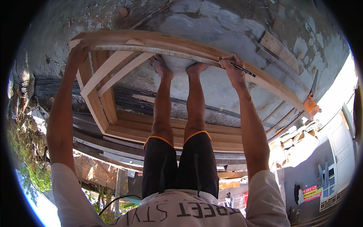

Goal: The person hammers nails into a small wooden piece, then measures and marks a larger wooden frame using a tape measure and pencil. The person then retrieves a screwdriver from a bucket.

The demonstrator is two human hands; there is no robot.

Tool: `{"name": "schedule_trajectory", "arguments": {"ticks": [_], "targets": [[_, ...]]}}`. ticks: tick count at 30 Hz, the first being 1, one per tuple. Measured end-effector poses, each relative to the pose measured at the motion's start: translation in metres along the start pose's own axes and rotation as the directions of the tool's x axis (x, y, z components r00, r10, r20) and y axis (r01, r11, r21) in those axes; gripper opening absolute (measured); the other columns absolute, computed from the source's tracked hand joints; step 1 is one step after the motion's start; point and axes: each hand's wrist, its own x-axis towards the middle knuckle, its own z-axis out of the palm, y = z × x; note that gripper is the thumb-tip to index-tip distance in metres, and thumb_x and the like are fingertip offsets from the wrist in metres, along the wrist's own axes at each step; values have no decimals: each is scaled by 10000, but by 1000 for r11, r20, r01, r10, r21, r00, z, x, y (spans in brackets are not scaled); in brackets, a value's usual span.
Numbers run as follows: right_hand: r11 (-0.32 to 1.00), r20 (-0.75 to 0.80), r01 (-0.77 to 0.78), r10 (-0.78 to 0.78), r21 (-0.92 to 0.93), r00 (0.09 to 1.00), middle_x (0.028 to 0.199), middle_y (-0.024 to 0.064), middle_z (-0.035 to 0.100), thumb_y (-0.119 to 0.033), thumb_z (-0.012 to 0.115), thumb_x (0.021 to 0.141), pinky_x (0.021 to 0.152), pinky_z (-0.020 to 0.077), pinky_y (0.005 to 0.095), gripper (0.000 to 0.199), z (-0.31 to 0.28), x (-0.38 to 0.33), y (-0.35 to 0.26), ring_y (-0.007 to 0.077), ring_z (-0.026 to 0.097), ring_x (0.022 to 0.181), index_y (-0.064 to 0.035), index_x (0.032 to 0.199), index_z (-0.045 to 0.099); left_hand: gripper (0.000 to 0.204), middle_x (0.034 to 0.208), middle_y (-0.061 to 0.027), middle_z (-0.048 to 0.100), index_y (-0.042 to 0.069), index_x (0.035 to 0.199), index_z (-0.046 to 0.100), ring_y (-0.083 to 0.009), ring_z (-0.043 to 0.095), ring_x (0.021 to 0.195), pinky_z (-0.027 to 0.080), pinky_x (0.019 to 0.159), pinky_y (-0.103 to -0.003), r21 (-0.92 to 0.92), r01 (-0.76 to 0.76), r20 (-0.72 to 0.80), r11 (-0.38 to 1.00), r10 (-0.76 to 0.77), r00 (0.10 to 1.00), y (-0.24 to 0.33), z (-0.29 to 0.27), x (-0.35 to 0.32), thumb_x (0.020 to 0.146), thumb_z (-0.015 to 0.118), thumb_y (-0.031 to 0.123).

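Head view: left hand [80, 53] at the left end of the long light-brown wooden beam [159, 39], fingers bent over the corner; foreshortened, can't tell if it's clamped on the tape end or just bracing it. Right hand [232, 64] closed on a slim black pencil [245, 71], butt end sticking out to its right, fingers against the beam. Pale yellowish tape measure strip [151, 49] runs along the beam's near edge from left hand to right hand. Beam is one side of a light-brown timber frame [99, 113]; a second side drops from the left hand toward the body, and two slanting wooden bars [124, 73] sit to the right of that hand, inside the corner. Both feet in the gap between the hands, on grey concrete ground [223, 102]. Saw with orange handle [311, 107] well right of the right hand, by the beam's far end. Flat brown plank [280, 51] on the ground, beyond and right of the right hand. Bundle of thin dark rods [53, 86] bodyward of the left hand, passing behind the legs.
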Motion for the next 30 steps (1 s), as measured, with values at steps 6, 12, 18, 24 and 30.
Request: {"name": "schedule_trajectory", "arguments": {"ticks": [6,12,18,24,30], "targets": [[995,110,58,-49,-85,993,803,60,735,-110,690,876,743,532,284,109,17,8,-11,97,654,771,-2,892,678,461,1126,-233,738,53,1243,658,-430,697,1105,545,928,-500,101,-260,-95,960,269,958,-27,5,-6,958,674,415],[979,137,119,-97,-167,986,837,119,771,-111,683,877,756,546,307,110,66,9,-33,125,697,776,-7,913,689,489,1142,-212,745,75,1274,668,-404,710,1102,549,933,-482,-75,45,-72,996,-50,996,15,-1,-5,950,686,441],[930,187,273,-231,-246,955,846,125,775,-120,693,865,755,566,317,131,109,9,-49,171,741,793,-12,933,722,526,1140,-209,752,70,1282,684,-386,724,1094,549,923,-467,-122,53,-90,991,-64,994,18,-1,-7,941,697,471],[937,140,289,-264,-198,954,855,144,762,-105,708,845,716,566,343,137,114,-1,-55,203,739,761,-4,935,728,502,1158,-201,749,66,1265,696,-373,732,1068,555,894,-468,-54,16,-75,998,-20,997,14,-6,-12,952,694,459],[894,81,359,-350,-269,933,805,150,737,-68,706,845,684,556,330,117,129,-28,-49,189,731,731,5,935,721,486,1147,-217,744,58,1256,699,-387,720,1089,556,911,-484,-133,135,23,982,-133,991,26,-19,-10,973,682,453]]}}
